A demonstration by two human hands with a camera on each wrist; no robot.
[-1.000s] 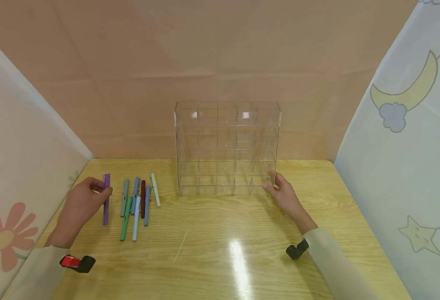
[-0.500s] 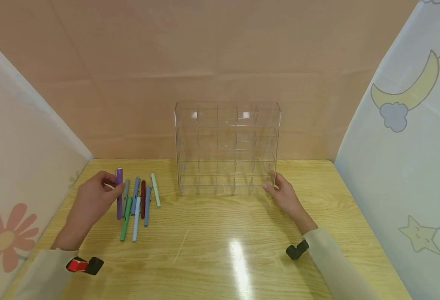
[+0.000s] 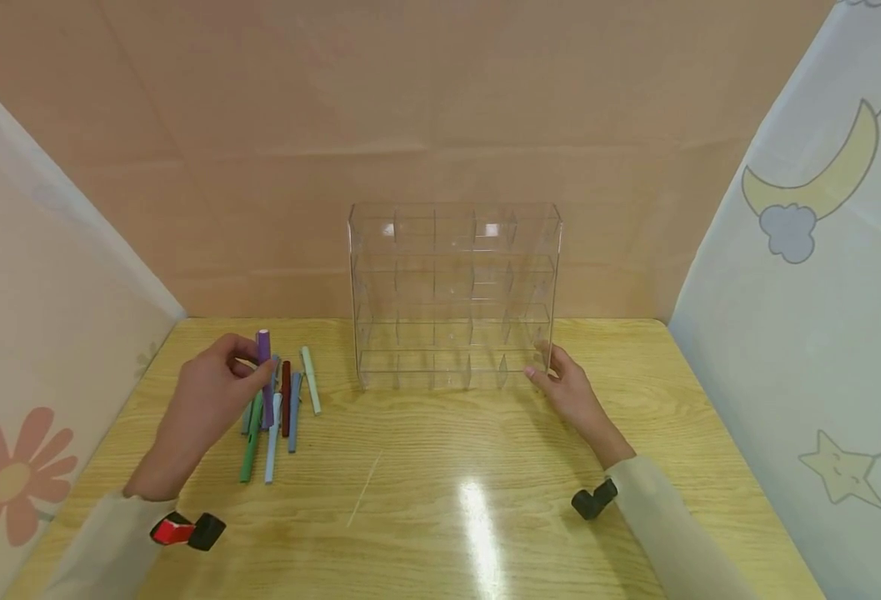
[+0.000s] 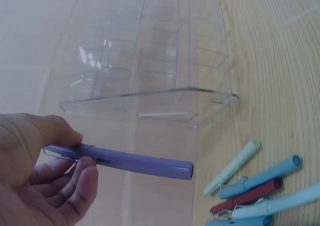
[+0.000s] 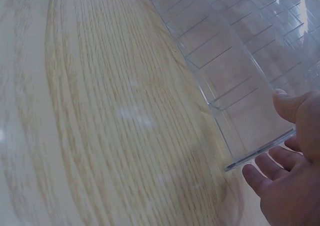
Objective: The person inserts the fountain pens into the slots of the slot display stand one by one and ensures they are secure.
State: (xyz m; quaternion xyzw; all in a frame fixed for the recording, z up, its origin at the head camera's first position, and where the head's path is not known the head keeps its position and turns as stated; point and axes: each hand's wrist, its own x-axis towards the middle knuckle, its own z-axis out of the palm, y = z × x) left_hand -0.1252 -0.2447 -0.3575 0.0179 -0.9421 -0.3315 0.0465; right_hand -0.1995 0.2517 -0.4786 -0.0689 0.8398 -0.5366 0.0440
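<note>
A capped purple pen [image 4: 140,163] with a wire clip is pinched between the thumb and fingers of my left hand [image 3: 218,387]. It points upright above the pen pile in the head view, overlapping the green pen [image 3: 251,442] and a blue pen. The clear compartment rack [image 3: 453,292] stands upright at the middle of the table's back. My right hand [image 3: 569,392] holds the rack's lower right side, thumb at the front and fingers along the outer wall. In the right wrist view, the fingertips [image 5: 255,176] lie right at the edge of that side panel.
Beside the purple pen lie a dark red pen [image 3: 286,398], a light blue pen [image 3: 272,437], a pale green pen [image 3: 311,379] and other blue pens on the wooden table [image 3: 410,500]. Patterned cloth walls rise left and right, and a plain backdrop [image 3: 260,167] behind.
My left hand has moved right with the purple pen, from the left of the pen pile to over it, raising the pen slightly. My right hand and the rack have stayed put.
</note>
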